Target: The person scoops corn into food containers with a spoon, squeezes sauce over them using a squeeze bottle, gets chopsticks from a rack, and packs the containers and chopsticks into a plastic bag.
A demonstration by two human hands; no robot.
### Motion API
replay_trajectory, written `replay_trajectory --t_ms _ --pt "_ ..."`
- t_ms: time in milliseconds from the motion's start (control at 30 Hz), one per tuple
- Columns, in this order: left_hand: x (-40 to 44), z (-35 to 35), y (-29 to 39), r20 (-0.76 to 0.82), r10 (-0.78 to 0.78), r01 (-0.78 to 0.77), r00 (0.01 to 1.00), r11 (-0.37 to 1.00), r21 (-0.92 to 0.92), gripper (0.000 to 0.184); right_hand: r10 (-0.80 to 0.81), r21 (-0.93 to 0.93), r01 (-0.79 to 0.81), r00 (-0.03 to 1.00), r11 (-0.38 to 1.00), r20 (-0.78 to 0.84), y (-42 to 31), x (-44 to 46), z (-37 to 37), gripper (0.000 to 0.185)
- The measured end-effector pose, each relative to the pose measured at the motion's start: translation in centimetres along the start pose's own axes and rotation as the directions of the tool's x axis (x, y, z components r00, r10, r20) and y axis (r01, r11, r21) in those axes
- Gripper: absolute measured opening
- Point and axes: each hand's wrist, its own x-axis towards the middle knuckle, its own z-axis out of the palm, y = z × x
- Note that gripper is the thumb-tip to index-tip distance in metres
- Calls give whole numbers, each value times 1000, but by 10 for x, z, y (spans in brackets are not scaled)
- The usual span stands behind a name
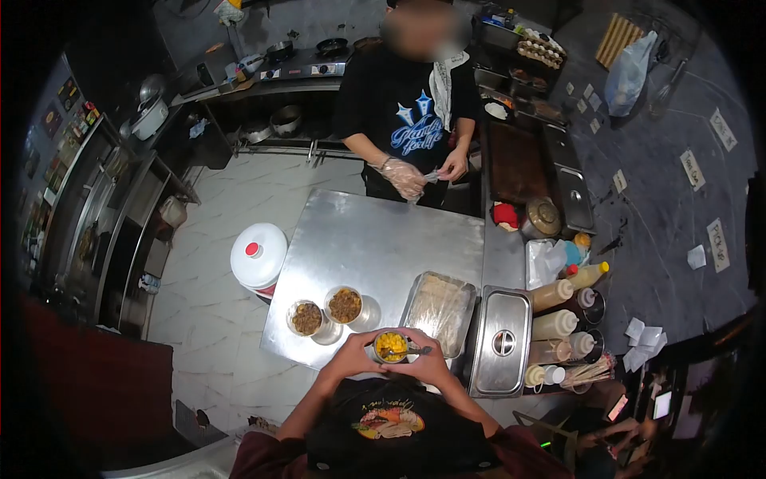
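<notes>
Close to my body, at the front edge of the steel table [367, 231], I hold a small cup of yellow chunky food [392, 346]. My left hand [356, 354] is wrapped round its left side. My right hand [429, 364] closes round the right side. A spoon [413, 350] rests in the cup with its handle over the rim toward my right hand; whether my fingers touch the handle I cannot tell. Left of my hands stand two clear cups with brown chunky topping, one nearer the middle [345, 305] and one farther left [306, 318].
A plastic-wrapped tray [437, 313] lies right of my hands, beside a lidded steel pan [503, 342]. Several sauce bottles [554, 325] stand farther right. Across the table a person [411, 120] handles a clear plastic glove. A white drum [259, 255] stands left of the table.
</notes>
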Motion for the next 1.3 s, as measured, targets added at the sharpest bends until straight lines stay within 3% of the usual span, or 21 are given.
replay_trajectory --t_ms 200,333,533,633,733,833,967,1067,1300 --pt "3 -24 21 60 -25 17 998 992 128 86 -159 17 159 987 987 25 -6 13 -8 77" --pt "-2 -19 24 -81 52 -41 995 990 135 88 -211 -31 210 977 977 -33 -13 18 -4 76" --pt "-10 -18 16 -98 -27 34 995 997 68 89 -85 -75 82 995 994 -42 -31 18 1 73" --pt "-12 -20 17 -78 -40 43 996 998 35 88 -94 -58 95 996 994 5 -32 22 -3 73" --pt "-7 -19 17 -147 131 -101 980 975 197 83 -125 -62 124 992 990 1 -22 25 -1 73" --pt "5 9 8 -360 169 -124 917 982 146 76 -110 -55 104 986 993 -127 -26 26 10 73" --pt "12 25 25 -499 138 -108 856 990 90 66 -114 -22 111 976 994 -184 -23 28 19 76" --pt "15 23 28 -498 93 -103 862 995 6 66 -146 0 148 973 989 -179 -23 32 19 78" --pt "26 9 5 -426 245 -225 871 969 98 81 -323 -111 315 945 942 -56 -39 61 -2 75"
